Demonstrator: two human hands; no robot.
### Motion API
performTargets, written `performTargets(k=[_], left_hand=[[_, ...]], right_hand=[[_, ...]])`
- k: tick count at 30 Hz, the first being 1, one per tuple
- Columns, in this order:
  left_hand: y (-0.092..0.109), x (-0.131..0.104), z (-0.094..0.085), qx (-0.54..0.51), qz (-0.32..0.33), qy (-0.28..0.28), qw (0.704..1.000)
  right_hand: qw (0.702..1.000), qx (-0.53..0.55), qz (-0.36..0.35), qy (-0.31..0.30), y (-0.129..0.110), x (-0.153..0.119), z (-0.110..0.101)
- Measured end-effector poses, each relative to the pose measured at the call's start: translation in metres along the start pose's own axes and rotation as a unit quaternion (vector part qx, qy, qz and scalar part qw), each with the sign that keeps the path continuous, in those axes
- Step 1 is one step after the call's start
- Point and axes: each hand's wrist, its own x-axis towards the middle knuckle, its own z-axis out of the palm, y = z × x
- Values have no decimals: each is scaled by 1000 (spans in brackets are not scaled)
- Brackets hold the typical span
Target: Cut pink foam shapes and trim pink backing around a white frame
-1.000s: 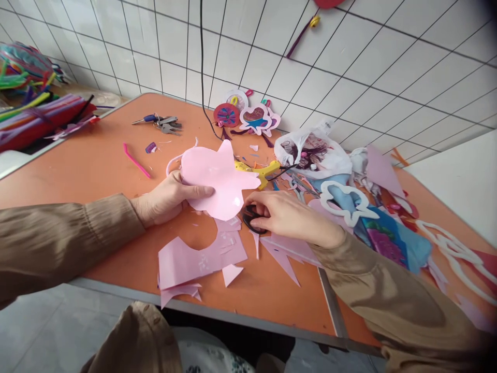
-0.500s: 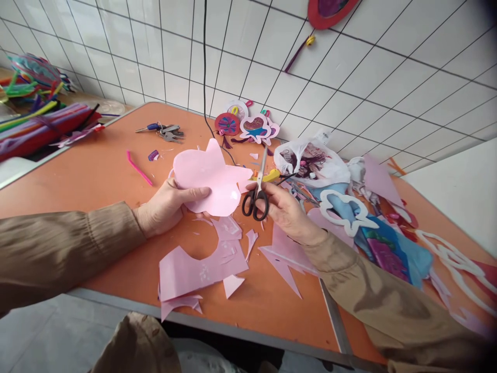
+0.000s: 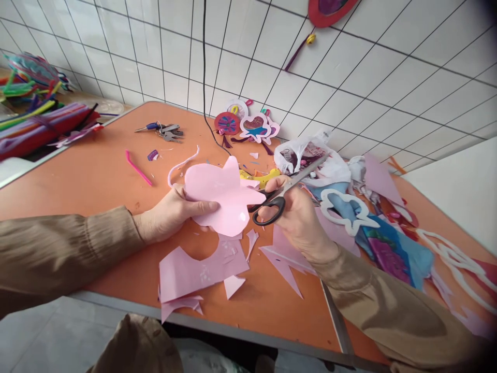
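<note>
the left hand (image 3: 165, 215) grips the pink cutout (image 3: 217, 191) by its left side, thumb on top, above the tabletop (image 3: 108, 181). the right hand (image 3: 301, 220) grasps the scissors (image 3: 305, 172) just beside the cutout's right tip, blades pointing far and right. its lobed outline looks mostly cut, with pink offcuts (image 3: 186, 277) lying nearer; whether any edge needs trimming, i cannot tell. no decoration shows on its upper face, unlike the decorated ornaments (image 3: 227, 123) at the far side.

On the table (image 3: 101, 181), the bag (image 3: 338, 170) lies behind the scissors (image 3: 291, 185) (keys (image 3: 170, 133) farther left).
</note>
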Motion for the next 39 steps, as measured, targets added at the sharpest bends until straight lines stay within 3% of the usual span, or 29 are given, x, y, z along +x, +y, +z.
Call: performTargets(k=[7,11,14,18,21,26,32,39], left_hand=[[-1,0,-2,29,-2,-41,999],[0,-2,2,-18,-8,-18,1000],[1,-3,5,-56,5,9,998],[1,-3,5,-54,14,34,998],[0,-3,4,-57,14,28,998],[0,-3,4,-61,15,21,998],[0,-4,4,-49,20,15,998],[-2,-6,5,33,33,0,999]], right_hand=[[999,12,-13,33,-6,-11,13],[998,19,-24,49,-5,-11,12],[1000,22,-6,12,-6,-8,4],[999,-38,15,20,-3,0,-3],[997,-63,-9,49,3,5,-4],[999,-17,-25,41,10,9,-6],[1000,0,14,17,10,9,-9],[998,-6,-29,53,3,4,1]])
